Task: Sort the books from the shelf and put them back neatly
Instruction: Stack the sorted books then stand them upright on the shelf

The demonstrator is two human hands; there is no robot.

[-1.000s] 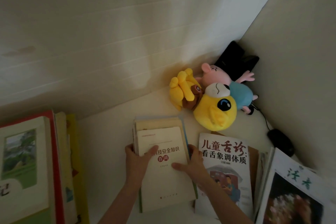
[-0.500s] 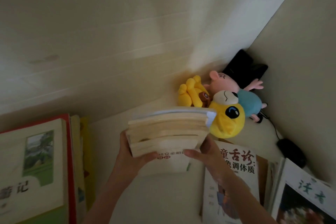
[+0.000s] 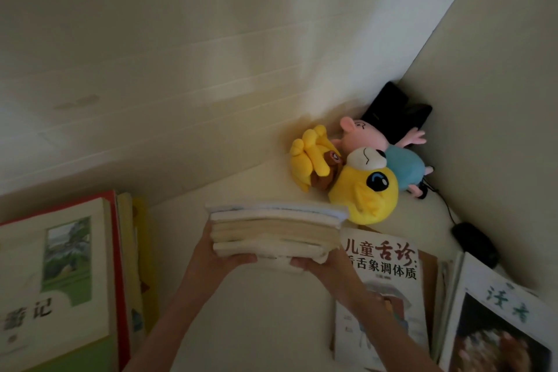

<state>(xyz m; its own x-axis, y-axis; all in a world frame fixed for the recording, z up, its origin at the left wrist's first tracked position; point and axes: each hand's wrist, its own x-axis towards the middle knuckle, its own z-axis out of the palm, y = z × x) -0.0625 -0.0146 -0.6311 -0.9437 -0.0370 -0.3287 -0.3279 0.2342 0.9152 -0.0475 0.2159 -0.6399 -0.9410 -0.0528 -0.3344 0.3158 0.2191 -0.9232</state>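
Pale shelf board (image 3: 241,311) runs into a dim corner where two cream walls meet, and everything below is placed from the stack of books (image 3: 274,229) held at the middle of it. The stack is a handful of thin paperbacks pressed together, with their page edges turned toward the camera. I cannot tell whether its lower edge rests on the board or hangs just above it.

The left hand (image 3: 223,257) clasps the stack's left end and the right hand (image 3: 326,266) its right end. On both, the thumbs are curled under the near face and the fingers are hidden behind.

Just right of the stack a book with a red-and-black title (image 3: 383,281) lies flat under the right wrist. Farther right is a large magazine (image 3: 498,320). Behind the stack to the right, almost touching its top corner, sits a yellow plush toy (image 3: 362,190). A pink pig plush (image 3: 362,133) lies beyond that, and a black mouse (image 3: 475,243) is off toward the wall. Well left of the stack lies a pile of large books (image 3: 54,281).

The step looks like gathering and squaring one sorted group. The edges are uneven, so the next move likely calls for tapping them flush. After that the stack can be set down in the bare stretch to its left, with even pressure from both sides so no thin book slips out.
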